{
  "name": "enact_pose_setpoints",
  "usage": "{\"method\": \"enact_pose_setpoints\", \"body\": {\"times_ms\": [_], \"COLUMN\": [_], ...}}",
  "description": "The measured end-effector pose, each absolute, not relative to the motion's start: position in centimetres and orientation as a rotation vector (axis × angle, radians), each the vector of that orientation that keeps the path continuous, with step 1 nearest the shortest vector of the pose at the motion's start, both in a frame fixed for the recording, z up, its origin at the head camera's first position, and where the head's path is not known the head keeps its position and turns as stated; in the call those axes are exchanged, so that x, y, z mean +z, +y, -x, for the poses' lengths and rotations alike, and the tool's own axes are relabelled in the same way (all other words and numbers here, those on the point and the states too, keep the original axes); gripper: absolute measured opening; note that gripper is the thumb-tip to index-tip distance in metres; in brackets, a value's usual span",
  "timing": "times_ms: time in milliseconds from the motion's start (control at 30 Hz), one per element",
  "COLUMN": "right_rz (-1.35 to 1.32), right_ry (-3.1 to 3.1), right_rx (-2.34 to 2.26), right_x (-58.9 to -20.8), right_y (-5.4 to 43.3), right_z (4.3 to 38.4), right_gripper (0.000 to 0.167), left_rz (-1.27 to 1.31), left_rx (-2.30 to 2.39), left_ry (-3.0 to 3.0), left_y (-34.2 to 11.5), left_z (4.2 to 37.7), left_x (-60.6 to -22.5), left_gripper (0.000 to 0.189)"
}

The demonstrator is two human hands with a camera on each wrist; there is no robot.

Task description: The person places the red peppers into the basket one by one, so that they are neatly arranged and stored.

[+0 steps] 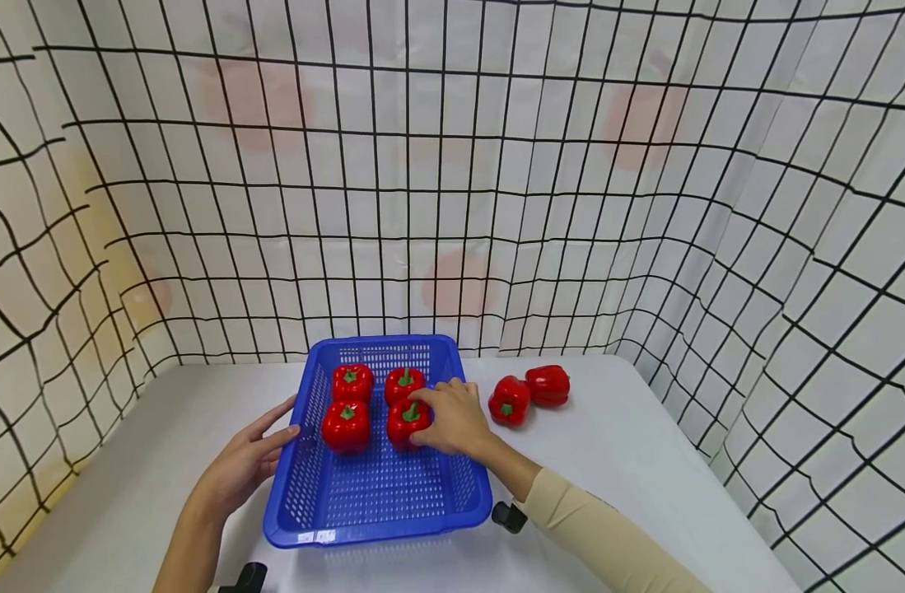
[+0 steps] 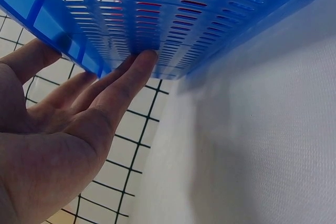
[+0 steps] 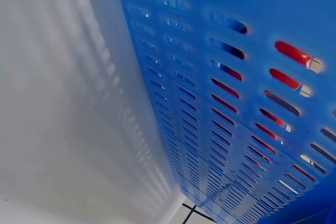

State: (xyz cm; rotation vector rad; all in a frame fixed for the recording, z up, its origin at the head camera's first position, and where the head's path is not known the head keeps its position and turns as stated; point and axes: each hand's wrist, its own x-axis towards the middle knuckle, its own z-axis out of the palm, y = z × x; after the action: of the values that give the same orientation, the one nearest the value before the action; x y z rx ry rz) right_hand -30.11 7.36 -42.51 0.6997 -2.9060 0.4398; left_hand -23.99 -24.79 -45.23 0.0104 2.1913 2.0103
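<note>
Pinching a red bell pepper (image 1: 402,430) between thumb and fingers, the person's right hand (image 1: 454,418) reaches into the blue basket (image 1: 378,520), while the left hand (image 1: 240,468) lies with fingers extended against its left side. From where I stand, the filling seems well past half done: this pepper and three others (image 1: 346,427) sit inside in pairs, leaving two outside (image 1: 510,401) on the white table (image 1: 615,486). The pinched one looks glossy and plump, its green stem (image 1: 411,411) upward.
</note>
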Motion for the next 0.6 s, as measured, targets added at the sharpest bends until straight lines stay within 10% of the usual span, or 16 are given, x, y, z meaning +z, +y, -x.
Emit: {"method": "enact_pose_setpoints", "body": {"times_ms": [600], "right_rz": [-0.692], "right_ry": [-2.909], "right_rx": [0.556], "right_x": [-42.39], "right_y": [7.62], "right_z": [30.44], "right_gripper": [0.065], "left_rz": [0.013], "left_rx": [1.997], "left_ry": [2.188], "left_y": [-24.82], "left_z": [24.11], "left_x": [-45.15], "left_gripper": [0.078]}}
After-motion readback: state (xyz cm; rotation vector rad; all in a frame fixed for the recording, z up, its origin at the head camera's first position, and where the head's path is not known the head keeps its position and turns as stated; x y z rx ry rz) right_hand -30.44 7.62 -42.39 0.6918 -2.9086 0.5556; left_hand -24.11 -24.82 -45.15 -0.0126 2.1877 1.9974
